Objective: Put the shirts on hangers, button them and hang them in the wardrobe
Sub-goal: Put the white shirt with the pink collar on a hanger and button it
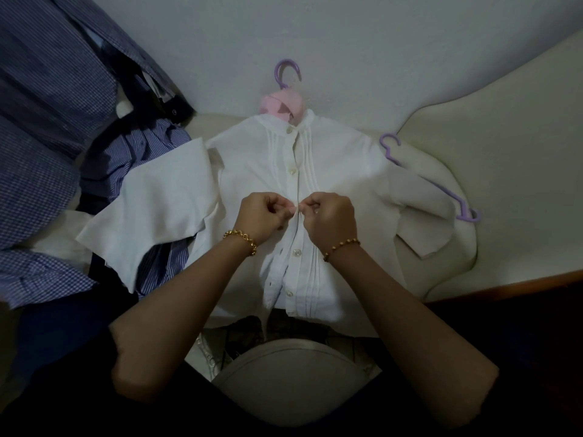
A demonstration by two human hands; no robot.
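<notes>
A white short-sleeved shirt (258,165) lies face up on a cream sofa, with a purple hanger (285,70) inside it; only the hook shows above the collar. Both hands meet at the middle of its button placket. My left hand (260,212) pinches the left edge of the placket. My right hand (329,217) pinches the right edge, fingertips touching those of the left. The two buttons above my hands look fastened. Lower down the placket gapes a little around two more buttons.
A second purple hanger (441,187) lies bare on the sofa cushion (448,260) at the right. Blue checked and striped shirts (47,171) are heaped at the left, with dark clothing among them. A pink cloth (282,104) sits behind the collar. The wall is beyond.
</notes>
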